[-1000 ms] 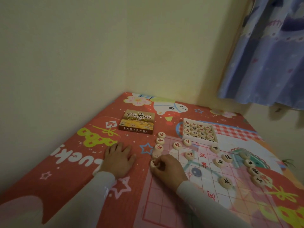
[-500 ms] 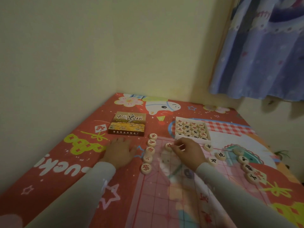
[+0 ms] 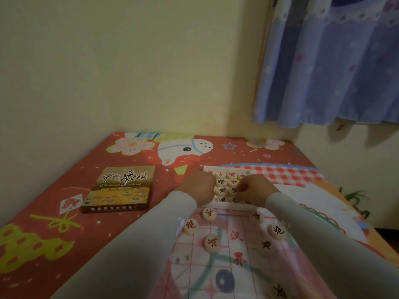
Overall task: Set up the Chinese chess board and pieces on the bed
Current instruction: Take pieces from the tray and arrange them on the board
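The see-through chess board (image 3: 237, 266) with red grid lines lies on the bed in front of me. Several round wooden pieces stand on it, among them a red piece (image 3: 212, 243) and a black piece (image 3: 277, 231). Beyond the board sits a white tray (image 3: 228, 205) filled with several more pieces. My left hand (image 3: 199, 187) hovers curled over the tray's left end, its fingertips hidden. My right hand (image 3: 254, 190) reaches into the tray's right side, and its thumb and fingers pinch a piece there.
The brown chess box (image 3: 121, 188) lies to the left of the tray on the red cartoon bedsheet (image 3: 54, 212). Yellow walls (image 3: 129, 72) meet in a corner behind the bed. A blue curtain (image 3: 334, 61) hangs at the upper right, past the bed's right edge.
My left hand left the sheet and moved right to the tray. My right hand moved forward from the board into the tray. The camera came closer and tilted.
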Demonstrator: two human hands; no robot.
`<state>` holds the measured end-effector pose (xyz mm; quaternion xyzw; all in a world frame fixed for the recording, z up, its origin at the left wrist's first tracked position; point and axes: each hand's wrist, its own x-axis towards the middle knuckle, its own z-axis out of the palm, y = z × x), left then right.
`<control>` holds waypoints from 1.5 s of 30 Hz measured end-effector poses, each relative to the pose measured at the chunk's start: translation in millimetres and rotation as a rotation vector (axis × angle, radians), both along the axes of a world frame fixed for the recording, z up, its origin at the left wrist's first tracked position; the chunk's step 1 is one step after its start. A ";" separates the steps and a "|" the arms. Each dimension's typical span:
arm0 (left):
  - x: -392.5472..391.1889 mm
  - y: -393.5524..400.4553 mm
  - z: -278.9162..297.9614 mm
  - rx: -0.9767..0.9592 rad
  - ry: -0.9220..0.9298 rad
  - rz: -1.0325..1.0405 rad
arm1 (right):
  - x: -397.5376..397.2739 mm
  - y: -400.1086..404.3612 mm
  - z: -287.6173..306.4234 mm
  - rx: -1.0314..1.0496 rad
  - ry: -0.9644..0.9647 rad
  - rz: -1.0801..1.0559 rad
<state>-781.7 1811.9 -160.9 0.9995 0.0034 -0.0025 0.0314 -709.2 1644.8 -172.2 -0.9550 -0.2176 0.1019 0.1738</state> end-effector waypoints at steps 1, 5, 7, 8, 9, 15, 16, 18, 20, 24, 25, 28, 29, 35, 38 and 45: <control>7.5 -1.3 0.1 0.039 0.043 0.006 | 3.9 3.4 -0.4 -0.055 0.013 0.027; 37.8 -11.0 0.7 0.135 0.198 0.018 | 17.8 13.2 4.6 -0.205 0.097 0.072; 48.0 -14.2 1.9 0.170 0.250 0.015 | 20.9 18.8 9.2 -0.316 0.104 0.103; 51.6 -14.6 1.3 0.181 0.262 0.018 | 21.2 21.5 11.3 -0.372 0.095 0.117; 54.1 -15.4 0.5 0.191 0.270 0.017 | 21.9 24.1 11.7 -0.417 0.091 0.127; 63.5 -15.8 -3.8 0.229 0.325 -0.006 | 24.0 31.1 8.6 -0.429 0.064 0.141; 65.2 -15.4 -3.2 0.225 0.346 -0.004 | 25.0 29.6 9.7 -0.402 0.053 0.135; 68.1 -15.4 -1.3 0.213 0.381 0.005 | 28.3 25.1 15.2 -0.336 0.033 0.105; 70.0 -15.4 -0.7 0.191 0.400 0.006 | 32.6 20.9 19.9 -0.239 -0.008 0.060; 73.9 -14.7 -1.9 0.150 0.412 -0.002 | 32.2 17.1 8.4 -0.098 -0.075 -0.002; 75.0 -14.4 -1.8 0.144 0.412 -0.009 | 31.2 16.6 2.2 -0.088 -0.067 0.003; 77.0 -9.9 5.4 0.130 0.394 -0.033 | 29.5 14.2 -4.8 -0.020 -0.040 0.010; 78.0 -8.1 9.8 0.121 0.381 -0.036 | 30.0 13.4 -4.5 -0.002 -0.033 0.014; 79.2 -5.0 26.1 0.117 0.245 -0.014 | 29.0 9.1 -17.5 0.022 -0.040 0.046; 80.1 -6.4 9.2 0.098 0.207 0.011 | 28.4 9.0 -21.4 0.030 -0.073 0.044; 75.7 -11.7 -16.3 0.137 0.124 -0.005 | 31.9 2.4 -28.0 0.084 -0.102 0.041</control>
